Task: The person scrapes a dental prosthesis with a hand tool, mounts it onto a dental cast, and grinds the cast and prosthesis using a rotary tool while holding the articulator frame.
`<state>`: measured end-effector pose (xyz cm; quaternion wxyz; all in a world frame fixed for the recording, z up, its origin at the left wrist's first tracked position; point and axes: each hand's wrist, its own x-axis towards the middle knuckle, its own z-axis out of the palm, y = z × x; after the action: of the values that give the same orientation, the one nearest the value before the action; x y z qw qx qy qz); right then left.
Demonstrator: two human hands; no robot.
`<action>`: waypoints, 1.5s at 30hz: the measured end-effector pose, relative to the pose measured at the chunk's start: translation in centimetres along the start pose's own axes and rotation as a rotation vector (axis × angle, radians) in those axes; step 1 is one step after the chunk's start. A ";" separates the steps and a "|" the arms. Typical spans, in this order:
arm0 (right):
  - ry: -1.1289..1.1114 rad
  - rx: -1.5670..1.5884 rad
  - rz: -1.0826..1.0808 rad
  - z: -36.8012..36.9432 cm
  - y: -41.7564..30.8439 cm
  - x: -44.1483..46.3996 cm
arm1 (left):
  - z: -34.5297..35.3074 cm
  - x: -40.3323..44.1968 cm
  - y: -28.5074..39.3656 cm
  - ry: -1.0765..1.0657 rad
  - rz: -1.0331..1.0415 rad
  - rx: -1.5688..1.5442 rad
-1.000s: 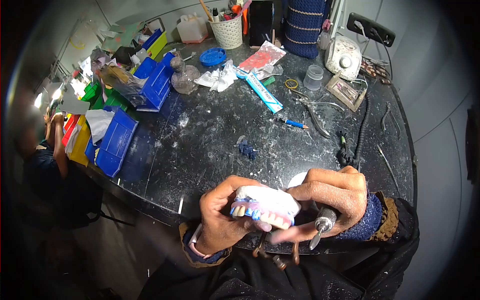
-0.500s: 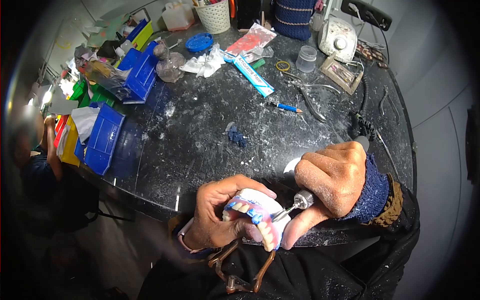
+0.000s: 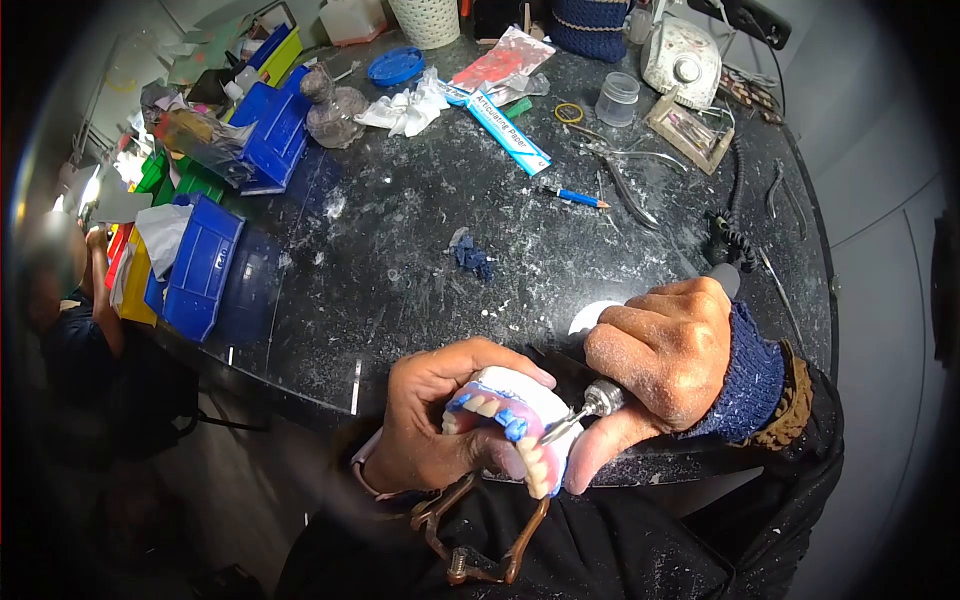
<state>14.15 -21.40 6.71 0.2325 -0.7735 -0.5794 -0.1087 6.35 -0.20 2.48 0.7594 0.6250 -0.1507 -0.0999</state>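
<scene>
The left hand (image 3: 425,420) holds the dental model (image 3: 535,400), with fingers behind its white base and the thumb at the teeth. The model is over the near edge of the worktop (image 3: 380,270). The right hand (image 3: 665,350) is closed around the handpiece (image 3: 604,398), whose metal burr (image 3: 560,428) is at the pink gum; whether it touches, I cannot tell. Below the model there is a brown metal frame (image 3: 525,540). Farther away lie a blue pencil (image 3: 577,197) and, just beside it, pliers (image 3: 628,190).
</scene>
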 end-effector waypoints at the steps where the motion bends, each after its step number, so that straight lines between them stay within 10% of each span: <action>1: -0.016 0.001 0.004 -0.1 0.0 0.0 | 0.0 0.0 0.0 0.000 0.002 -0.010; 45: 0.042 0.014 -0.115 0.4 0.2 0.3 | 0.0 0.5 0.1 -0.100 0.112 -0.092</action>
<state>14.43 -21.02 6.48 0.2433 -0.7349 -0.6187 -0.1341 6.79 -0.33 2.66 0.7831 0.5744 -0.2184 -0.0954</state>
